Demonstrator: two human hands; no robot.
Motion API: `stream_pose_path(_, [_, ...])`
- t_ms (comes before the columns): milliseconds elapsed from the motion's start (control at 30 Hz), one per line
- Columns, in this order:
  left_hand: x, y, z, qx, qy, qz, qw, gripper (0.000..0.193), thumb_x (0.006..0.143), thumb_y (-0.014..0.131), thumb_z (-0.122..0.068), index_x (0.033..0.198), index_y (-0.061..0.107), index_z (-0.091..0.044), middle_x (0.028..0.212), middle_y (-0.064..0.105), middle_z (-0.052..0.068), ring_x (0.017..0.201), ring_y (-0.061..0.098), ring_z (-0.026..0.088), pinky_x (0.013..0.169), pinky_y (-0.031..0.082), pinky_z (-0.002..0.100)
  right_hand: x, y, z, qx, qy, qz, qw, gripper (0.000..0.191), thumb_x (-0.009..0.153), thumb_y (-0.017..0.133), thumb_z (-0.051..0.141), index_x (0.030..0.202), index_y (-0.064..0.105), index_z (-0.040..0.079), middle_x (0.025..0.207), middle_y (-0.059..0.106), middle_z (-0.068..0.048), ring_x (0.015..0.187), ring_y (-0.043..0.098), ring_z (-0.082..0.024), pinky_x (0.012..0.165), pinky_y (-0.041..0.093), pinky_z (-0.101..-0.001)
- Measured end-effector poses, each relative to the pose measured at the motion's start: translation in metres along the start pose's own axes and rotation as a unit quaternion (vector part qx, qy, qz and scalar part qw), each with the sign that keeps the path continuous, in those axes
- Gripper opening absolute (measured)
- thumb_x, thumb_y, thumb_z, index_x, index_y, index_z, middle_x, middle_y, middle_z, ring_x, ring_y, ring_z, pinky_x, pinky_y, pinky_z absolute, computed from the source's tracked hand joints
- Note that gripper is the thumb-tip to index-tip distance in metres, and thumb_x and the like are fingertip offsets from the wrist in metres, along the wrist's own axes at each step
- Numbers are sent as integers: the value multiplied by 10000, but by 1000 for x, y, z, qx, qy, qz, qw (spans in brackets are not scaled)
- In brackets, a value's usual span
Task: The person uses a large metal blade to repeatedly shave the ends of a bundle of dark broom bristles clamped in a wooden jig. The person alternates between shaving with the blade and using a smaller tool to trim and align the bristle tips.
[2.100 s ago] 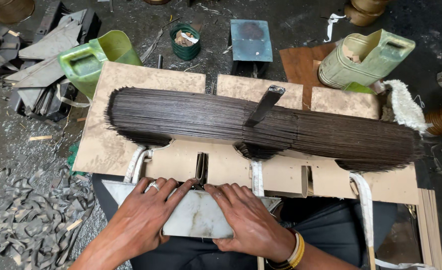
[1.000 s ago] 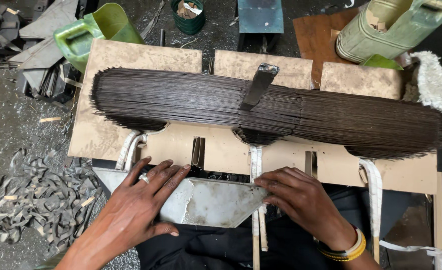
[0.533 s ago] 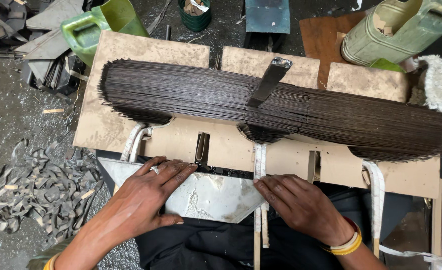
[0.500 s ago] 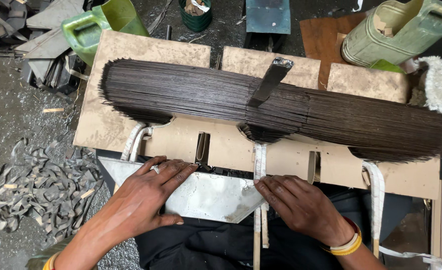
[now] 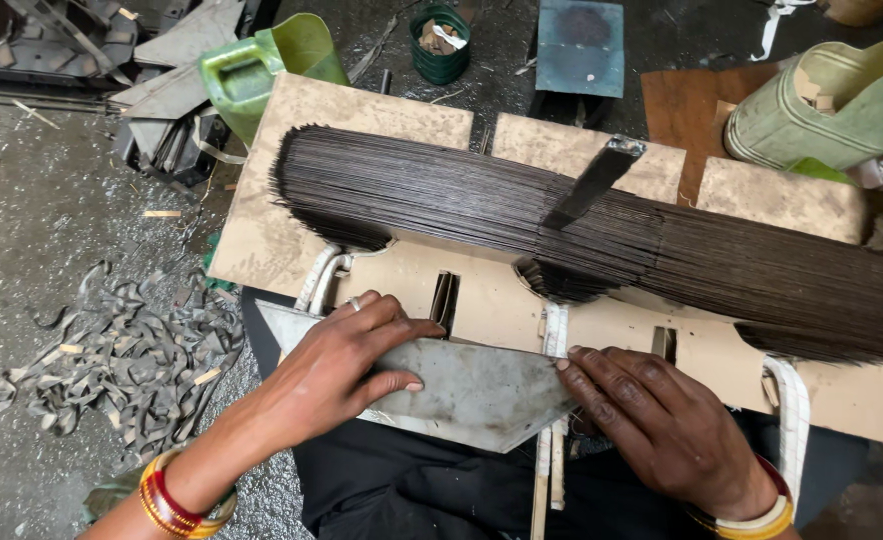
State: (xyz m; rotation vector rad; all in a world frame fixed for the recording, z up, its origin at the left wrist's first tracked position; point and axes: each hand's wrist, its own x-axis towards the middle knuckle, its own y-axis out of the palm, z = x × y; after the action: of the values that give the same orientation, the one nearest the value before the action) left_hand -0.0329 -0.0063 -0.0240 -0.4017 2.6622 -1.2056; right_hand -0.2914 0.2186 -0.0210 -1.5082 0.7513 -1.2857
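— Since a moment ago the right hand [image 5: 662, 425] has slid out to the sheet's pointed end; the left hand [image 5: 347, 360] has stayed flat on it.

— Both pressing, fingers spread, neither curled round anything. The metal sheet [image 5: 472, 390] lies under them at the near edge of the tabletop [image 5: 262, 240].

— Those cut edges worry me. If a palm slips along the rim, I'd guess it slices skin. And the wire bundle [image 5: 582, 225] just beyond the fingers could roll off if the board is jolted.

— Further out, the green jerrycan [image 5: 257, 70] beyond the left hand is cut open; contents hidden. The small green tin [image 5: 440, 45] holds scraps, and the pale can [image 5: 832, 100] beyond the right hand holds something pale.
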Motion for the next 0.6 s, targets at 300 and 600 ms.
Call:
stream_pose_path(300, [-13, -44, 9, -100, -52, -154, 982, 248, 860, 752, -130, 1081, 722, -21, 936, 698, 101, 840, 694, 254, 754, 536, 334, 40, -18, -38, 34, 143, -176, 973, 525, 820, 815, 201, 1283, 633, 36, 1299, 665, -168, 1226, 651, -289, 1040, 565, -383])
stream_pose_path(600, [-31, -58, 49, -239, -142, -304, 911, 252, 907, 715, -70, 1138, 720, 31, 1017, 750, 84, 938, 667, 128, 872, 528, 286, 103, -9, -41, 186, 260, -250, 914, 499, 939, 753, 15, 1393, 561, -64, 1286, 646, -212, 1188, 667, -261, 1046, 565, -367])
